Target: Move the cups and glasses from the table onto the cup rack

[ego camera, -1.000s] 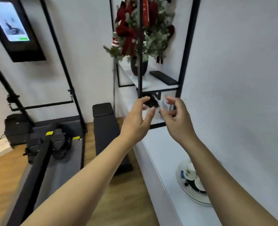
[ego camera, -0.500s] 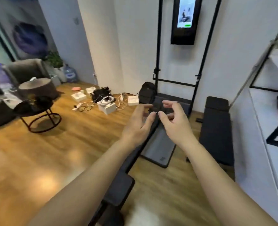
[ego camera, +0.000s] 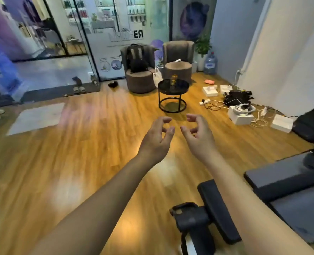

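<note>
— The view has swung round since a moment ago: the wall screen and black uprights are gone from the top of the frame, and the small round black table (ego camera: 172, 86), which sat at the far left, is now just above centre.

— And the hands?

— Both held out over the wooden floor (ego camera: 79, 144), as before. The left hand (ego camera: 157, 138) sits at the centre, fingers loosely curled, gripping nothing. The right hand (ego camera: 198, 134) is just beside it, not touching, fingers loosely curled too, also empty.

— Any cups?

— One amber glass (ego camera: 173, 80) stands upright on that table, well apart from the hands (too small to tell more). I can't see a cup rack.

— What else?

— Two brown armchairs (ego camera: 178, 57) behind the table, a black backpack (ego camera: 136, 58) on the left one. White boxes (ego camera: 240, 116) and tangled cables at right of the frame, a water jug (ego camera: 210, 63) in the upper right, a black padded bench (ego camera: 217, 212) at lower right.
</note>
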{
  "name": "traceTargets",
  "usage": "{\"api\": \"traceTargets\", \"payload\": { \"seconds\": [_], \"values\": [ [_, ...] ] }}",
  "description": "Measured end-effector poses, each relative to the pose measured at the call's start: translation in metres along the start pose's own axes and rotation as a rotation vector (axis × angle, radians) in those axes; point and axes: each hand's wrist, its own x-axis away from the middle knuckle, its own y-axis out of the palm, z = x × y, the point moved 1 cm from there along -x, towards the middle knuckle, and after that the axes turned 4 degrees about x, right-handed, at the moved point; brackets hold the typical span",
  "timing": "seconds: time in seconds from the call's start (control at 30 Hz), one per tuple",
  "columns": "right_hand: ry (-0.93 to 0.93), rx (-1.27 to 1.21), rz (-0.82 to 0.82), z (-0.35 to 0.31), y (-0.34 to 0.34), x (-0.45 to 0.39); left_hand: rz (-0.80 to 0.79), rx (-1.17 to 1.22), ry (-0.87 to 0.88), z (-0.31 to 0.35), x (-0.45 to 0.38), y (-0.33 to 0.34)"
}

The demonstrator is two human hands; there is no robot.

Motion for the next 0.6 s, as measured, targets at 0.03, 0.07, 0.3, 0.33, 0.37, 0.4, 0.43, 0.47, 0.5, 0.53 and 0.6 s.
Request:
{"api": "traceTargets", "payload": {
  "seconds": [0.03, 0.07, 0.3, 0.33, 0.37, 0.4, 0.43, 0.47, 0.5, 0.53, 0.6],
  "values": [
    [-0.010, -0.004, -0.016, -0.005, 0.023, -0.014, 0.012, -0.022, -0.031, -0.016, -0.007, -0.016],
    [-0.020, -0.007, -0.030, -0.008, 0.045, -0.028, 0.020, -0.040, -0.058, -0.033, -0.014, -0.030],
    [-0.030, 0.004, -0.064, -0.008, 0.157, -0.142, 0.044, -0.092, -0.117, -0.126, -0.112, -0.085],
    [-0.015, -0.001, -0.070, -0.009, 0.168, -0.161, 0.035, -0.099, -0.125, -0.135, -0.131, -0.091],
    [-0.006, -0.002, -0.076, -0.010, 0.180, -0.184, 0.021, -0.104, -0.132, -0.145, -0.157, -0.097],
    [-0.009, 0.002, -0.082, -0.012, 0.191, -0.205, 0.011, -0.105, -0.137, -0.154, -0.180, -0.103],
    [-0.025, 0.012, -0.084, -0.015, 0.201, -0.227, 0.013, -0.101, -0.135, -0.161, -0.203, -0.109],
    [-0.036, 0.017, -0.084, -0.018, 0.209, -0.248, 0.021, -0.101, -0.134, -0.168, -0.226, -0.115],
    [-0.037, 0.017, -0.081, -0.020, 0.215, -0.266, 0.031, -0.110, -0.134, -0.173, -0.244, -0.119],
    [-0.028, 0.014, -0.085, -0.022, 0.222, -0.286, 0.035, -0.117, -0.144, -0.179, -0.262, -0.124],
    [-0.032, 0.011, -0.087, -0.024, 0.234, -0.318, 0.030, -0.135, -0.152, -0.193, -0.292, -0.131]
  ]
}}
